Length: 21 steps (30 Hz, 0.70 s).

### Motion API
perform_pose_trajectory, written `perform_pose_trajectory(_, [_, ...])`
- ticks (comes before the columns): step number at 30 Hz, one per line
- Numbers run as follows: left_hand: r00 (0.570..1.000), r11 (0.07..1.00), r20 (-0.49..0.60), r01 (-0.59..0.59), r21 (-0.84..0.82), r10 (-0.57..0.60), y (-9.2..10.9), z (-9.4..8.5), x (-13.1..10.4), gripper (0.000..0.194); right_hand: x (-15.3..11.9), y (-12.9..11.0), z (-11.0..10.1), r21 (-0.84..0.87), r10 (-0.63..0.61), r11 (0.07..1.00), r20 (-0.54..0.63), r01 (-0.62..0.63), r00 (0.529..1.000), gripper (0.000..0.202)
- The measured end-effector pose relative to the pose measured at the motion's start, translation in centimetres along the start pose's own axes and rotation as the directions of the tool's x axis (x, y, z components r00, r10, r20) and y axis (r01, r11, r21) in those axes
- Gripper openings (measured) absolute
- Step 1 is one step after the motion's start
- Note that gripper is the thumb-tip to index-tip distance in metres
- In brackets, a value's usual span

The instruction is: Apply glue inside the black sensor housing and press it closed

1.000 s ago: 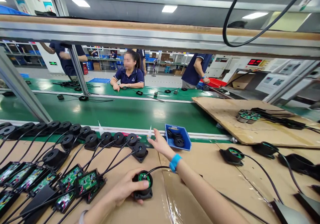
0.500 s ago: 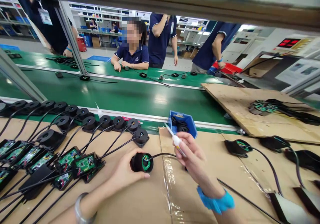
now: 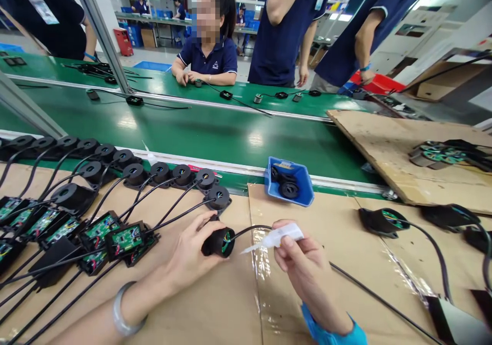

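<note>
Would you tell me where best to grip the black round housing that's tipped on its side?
Probably around its round side wall, from the left, as the left hand does: the black housing faces its open green end right toward the white tube.

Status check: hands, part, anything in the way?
Left hand grips black round part, tilted on its side. Right hand holds white tube, nozzle aimed at part's open end. Nothing between them.

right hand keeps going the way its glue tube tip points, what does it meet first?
Likely the black round housing held tilted in the left hand; the white tube in the right hand aims at its open face. Depth unclear.
</note>
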<state>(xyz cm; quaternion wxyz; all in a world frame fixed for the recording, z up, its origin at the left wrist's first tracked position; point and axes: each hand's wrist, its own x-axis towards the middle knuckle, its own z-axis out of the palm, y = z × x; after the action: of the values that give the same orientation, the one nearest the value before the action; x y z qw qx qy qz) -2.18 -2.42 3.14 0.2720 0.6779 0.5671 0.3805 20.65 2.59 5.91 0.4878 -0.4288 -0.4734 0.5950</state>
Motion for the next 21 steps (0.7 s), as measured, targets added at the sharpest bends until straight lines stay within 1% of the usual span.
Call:
perform_pose_trajectory(3, [0.998, 0.998, -0.011, -0.053, 0.046, 0.054, 0.0, 0.0, -0.1, 0.045, -0.3, -0.6, 1.0, -0.141, -0.077, 0.987, 0.039, 0.082, 0.996, 0.032])
perform_pose_trajectory(5, [0.997, 0.994, -0.019, -0.076, 0.080, 0.078, 0.1, -0.1, -0.2, 0.045, -0.5, -0.9, 1.6, -0.265, -0.124, 0.954, 0.073, 0.139, 0.990, 0.029])
perform_pose_trajectory(8, [0.994, 0.987, -0.021, -0.100, 0.125, 0.103, 0.3, -0.1, -0.4, 0.046, -0.8, -1.2, 2.2, -0.457, -0.237, 0.847, 0.135, 0.272, 0.962, 0.021])
perform_pose_trajectory(10, [0.993, 0.984, -0.024, -0.110, 0.141, 0.115, 0.4, -0.1, -0.4, 0.046, -1.1, -1.4, 2.5, -0.552, -0.332, 0.740, 0.197, 0.384, 0.923, 0.016])
perform_pose_trajectory(12, [0.992, 0.982, -0.028, -0.115, 0.152, 0.120, 0.4, -0.1, -0.4, 0.045, -1.2, -1.7, 2.8, -0.604, -0.413, 0.635, 0.260, 0.481, 0.873, 0.011])
perform_pose_trajectory(15, [0.993, 0.978, -0.020, -0.111, 0.174, 0.116, 0.4, -0.2, -0.5, 0.045, -1.4, -2.2, 3.4, -0.644, -0.476, 0.515, 0.333, 0.565, 0.814, 0.009])
perform_pose_trajectory(18, [0.995, 0.975, -0.002, -0.092, 0.203, 0.095, 0.4, -0.2, -0.5, 0.044, -1.5, -2.4, 3.7, -0.654, -0.482, 0.463, 0.381, 0.598, 0.789, 0.008])
perform_pose_trajectory(21, [0.995, 0.969, -0.003, -0.093, 0.228, 0.097, 0.4, -0.2, -0.5, 0.042, -1.7, -2.4, 3.8, -0.654, -0.477, 0.452, 0.397, 0.606, 0.784, 0.007])
